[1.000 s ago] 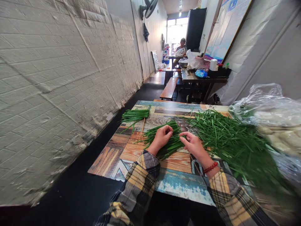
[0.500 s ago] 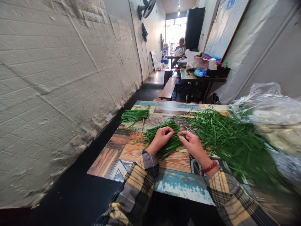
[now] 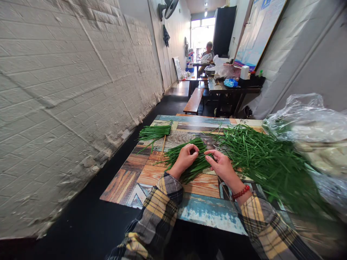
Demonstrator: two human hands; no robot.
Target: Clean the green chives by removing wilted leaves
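Fingers of the left hand [image 3: 185, 159] curl into a pinch over the bunch [image 3: 194, 172]; the right hand's [image 3: 222, 167] stand slightly parted at its edge. Whether either grips a stalk or the thin strand [image 3: 226, 189] cannot be told. The bunch lies on the table [image 3: 202, 213] beneath and between the hands; good handling probably means a light touch, stalks kept parallel, away from the loose pile [image 3: 257, 153] rightward.

No words readable. Wall poster [image 3: 257, 34], upper right of frame: print too small and blurred to read. Patterned tabletop [image 3: 155, 175], lower centre of frame: angular shape [image 3: 138, 195], letter-like, cannot tell which letter.
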